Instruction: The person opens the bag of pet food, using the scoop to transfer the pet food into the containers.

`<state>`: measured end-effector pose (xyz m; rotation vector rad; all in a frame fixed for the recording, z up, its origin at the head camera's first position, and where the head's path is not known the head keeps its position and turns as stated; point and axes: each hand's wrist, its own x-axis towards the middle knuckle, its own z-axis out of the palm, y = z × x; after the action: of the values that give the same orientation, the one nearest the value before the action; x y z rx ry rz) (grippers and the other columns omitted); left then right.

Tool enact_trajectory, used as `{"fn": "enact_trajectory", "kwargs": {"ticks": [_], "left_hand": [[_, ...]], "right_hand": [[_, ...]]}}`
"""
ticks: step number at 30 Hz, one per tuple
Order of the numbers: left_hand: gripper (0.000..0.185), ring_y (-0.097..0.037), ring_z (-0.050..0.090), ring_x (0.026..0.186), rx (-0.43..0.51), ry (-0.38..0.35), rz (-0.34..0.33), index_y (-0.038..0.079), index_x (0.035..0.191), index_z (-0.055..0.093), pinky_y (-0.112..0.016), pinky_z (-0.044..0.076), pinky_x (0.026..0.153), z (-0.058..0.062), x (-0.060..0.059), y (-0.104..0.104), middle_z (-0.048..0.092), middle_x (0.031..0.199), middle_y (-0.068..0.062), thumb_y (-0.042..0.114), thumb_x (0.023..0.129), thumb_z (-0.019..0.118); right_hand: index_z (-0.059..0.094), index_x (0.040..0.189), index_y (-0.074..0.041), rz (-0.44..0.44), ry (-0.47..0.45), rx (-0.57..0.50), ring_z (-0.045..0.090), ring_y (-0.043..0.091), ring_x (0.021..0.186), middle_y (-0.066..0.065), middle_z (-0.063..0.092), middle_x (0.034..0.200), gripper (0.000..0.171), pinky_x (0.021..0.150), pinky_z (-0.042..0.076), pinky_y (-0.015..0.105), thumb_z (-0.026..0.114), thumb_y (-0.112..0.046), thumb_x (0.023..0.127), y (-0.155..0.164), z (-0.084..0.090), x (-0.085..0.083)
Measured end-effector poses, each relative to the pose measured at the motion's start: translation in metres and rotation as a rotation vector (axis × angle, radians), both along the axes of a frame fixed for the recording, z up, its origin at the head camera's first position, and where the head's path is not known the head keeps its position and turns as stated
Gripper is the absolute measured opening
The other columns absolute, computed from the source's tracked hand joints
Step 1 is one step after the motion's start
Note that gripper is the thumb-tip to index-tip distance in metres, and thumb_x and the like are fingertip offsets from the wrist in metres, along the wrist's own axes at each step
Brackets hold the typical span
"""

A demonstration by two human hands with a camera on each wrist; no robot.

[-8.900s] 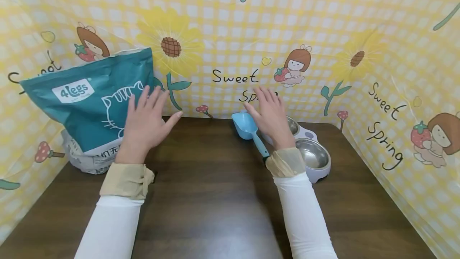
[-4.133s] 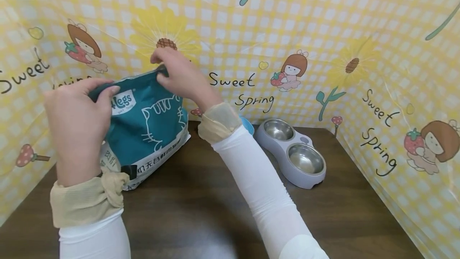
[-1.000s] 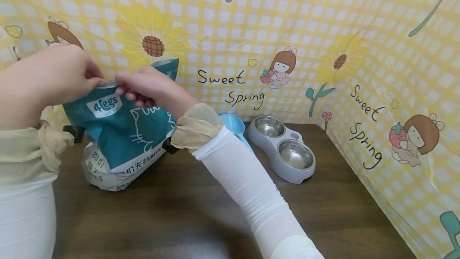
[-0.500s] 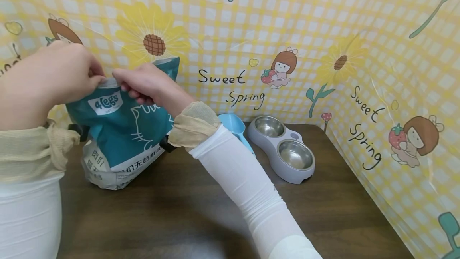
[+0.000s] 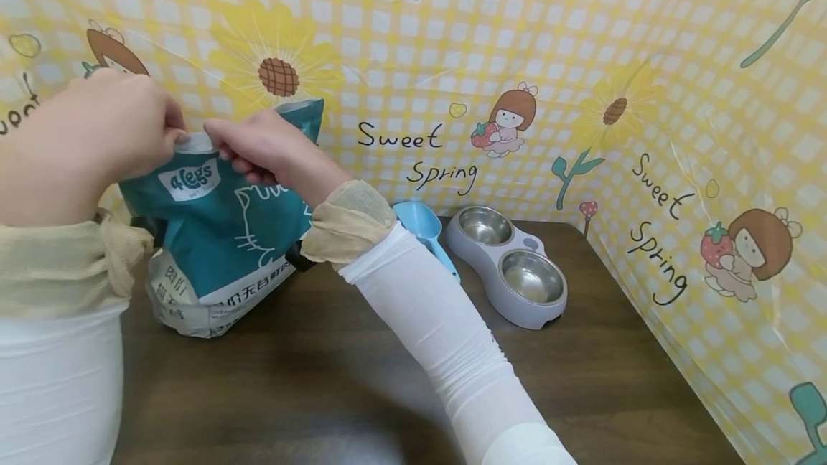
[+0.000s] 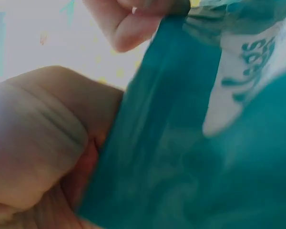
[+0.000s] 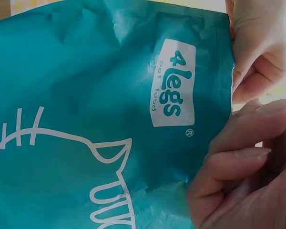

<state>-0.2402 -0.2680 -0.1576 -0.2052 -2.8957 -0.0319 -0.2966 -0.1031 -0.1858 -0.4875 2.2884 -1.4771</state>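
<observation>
A teal and white "4legs" pet food bag (image 5: 213, 250) stands upright at the left of the table. My left hand (image 5: 110, 142) pinches its top edge near the logo, thumb and fingers on the film. Just to the right, my right hand (image 5: 271, 149) pinches the same edge, its other fingers curled. In the left wrist view the left hand (image 6: 38, 138) is beside the bag's top strip. The right wrist view has the right hand's curled fingers (image 7: 229, 167) against the edge and the bag's printed front (image 7: 86, 86). The bag's inside is hidden.
A blue scoop (image 5: 420, 224) lies on the dark wooden table (image 5: 336, 379), partly behind the right forearm. To its right stands a lilac double pet bowl (image 5: 484, 264) with two steel dishes. A yellow checked cloth (image 5: 400, 56) hangs behind and at the sides.
Both hands, spread over the table at first, have come to the bag's top edge. The bag now stands a little further right. Over the last second the hands have barely shifted.
</observation>
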Motion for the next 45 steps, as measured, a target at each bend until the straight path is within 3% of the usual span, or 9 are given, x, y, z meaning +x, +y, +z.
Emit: {"fn": "enact_trajectory", "kwargs": {"ticks": [5,10,15,22,24,30,35,38,45], "left_hand": [[0.033,-0.042,0.064,0.084,0.029,-0.074,-0.008,-0.016,0.117,0.071,-0.052,0.055,0.068,0.002,0.0,-0.004,0.074,0.098,-0.033,0.013,0.105,0.063],[0.043,-0.036,0.065,0.08,0.029,-0.101,-0.056,-0.017,0.125,0.069,-0.044,0.051,0.065,0.004,0.0,-0.008,0.075,0.1,-0.033,0.022,0.111,0.059],[0.045,-0.044,0.069,0.092,0.034,-0.126,-0.102,-0.014,0.132,0.069,-0.056,0.058,0.077,0.002,-0.006,-0.015,0.074,0.115,-0.037,0.025,0.112,0.059],[0.052,-0.053,0.066,0.11,0.149,-0.232,-0.085,-0.015,0.139,0.063,-0.067,0.056,0.091,-0.005,-0.011,-0.027,0.07,0.129,-0.039,0.029,0.117,0.047],[0.052,-0.056,0.065,0.115,0.127,-0.249,-0.091,-0.016,0.139,0.063,-0.072,0.053,0.096,-0.003,-0.011,-0.025,0.069,0.13,-0.041,0.028,0.117,0.047],[0.041,-0.042,0.07,0.096,0.005,-0.281,-0.108,-0.017,0.129,0.069,-0.058,0.06,0.085,0.006,-0.015,-0.016,0.076,0.112,-0.033,0.018,0.111,0.058],[0.032,-0.03,0.067,0.085,-0.021,-0.229,-0.124,-0.014,0.117,0.076,-0.043,0.054,0.072,0.005,-0.014,-0.01,0.078,0.099,-0.025,0.014,0.106,0.064],[0.03,-0.035,0.067,0.086,-0.014,-0.164,-0.103,-0.01,0.114,0.078,-0.049,0.054,0.073,0.002,-0.012,-0.005,0.078,0.098,-0.026,0.014,0.104,0.065],[0.026,-0.048,0.057,0.096,0.047,-0.039,0.052,-0.003,0.117,0.079,-0.058,0.05,0.075,-0.006,-0.001,0.007,0.069,0.107,-0.033,0.013,0.1,0.066]], "right_hand": [[0.06,0.065,-0.011,0.028,-0.044,-0.005,0.049,0.019,0.048,0.002,0.048,0.055,0.043,0.046,0.033,0.027,0.058,-0.029,0.104,0.002,-0.002,0.002],[0.065,0.073,-0.009,0.095,-0.12,-0.005,0.055,0.022,0.051,0.004,0.054,0.061,0.059,0.049,0.035,0.029,0.051,-0.053,0.11,0.005,-0.009,0.004],[0.068,0.081,-0.009,0.139,-0.088,-0.003,0.057,0.021,0.054,0.005,0.055,0.063,0.066,0.049,0.035,0.027,0.049,-0.064,0.11,0.011,-0.016,0.004],[0.068,0.082,-0.009,0.17,-0.097,-0.012,0.054,0.018,0.053,0.003,0.053,0.061,0.057,0.05,0.034,0.026,0.05,-0.054,0.113,0.013,-0.019,0.0],[0.068,0.08,-0.009,0.154,-0.099,-0.019,0.053,0.018,0.052,0.003,0.052,0.06,0.053,0.05,0.034,0.026,0.052,-0.049,0.112,0.011,-0.018,0.001],[0.067,0.072,-0.01,0.076,-0.082,-0.019,0.05,0.018,0.049,0.002,0.053,0.058,0.045,0.047,0.034,0.026,0.056,-0.036,0.106,0.004,-0.016,0.003],[0.057,0.063,-0.012,0.057,-0.072,0.003,0.049,0.018,0.048,0.003,0.051,0.057,0.046,0.047,0.033,0.026,0.057,-0.031,0.105,0.004,-0.015,0.001],[0.045,0.057,-0.014,0.069,-0.041,0.019,0.045,0.018,0.048,0.001,0.044,0.055,0.05,0.046,0.032,0.026,0.057,-0.027,0.104,0.005,-0.013,0.001],[0.044,0.056,-0.014,0.095,0.012,0.086,0.045,0.017,0.048,0.001,0.045,0.054,0.056,0.047,0.034,0.026,0.057,-0.031,0.107,0.008,-0.005,-0.001]]}}
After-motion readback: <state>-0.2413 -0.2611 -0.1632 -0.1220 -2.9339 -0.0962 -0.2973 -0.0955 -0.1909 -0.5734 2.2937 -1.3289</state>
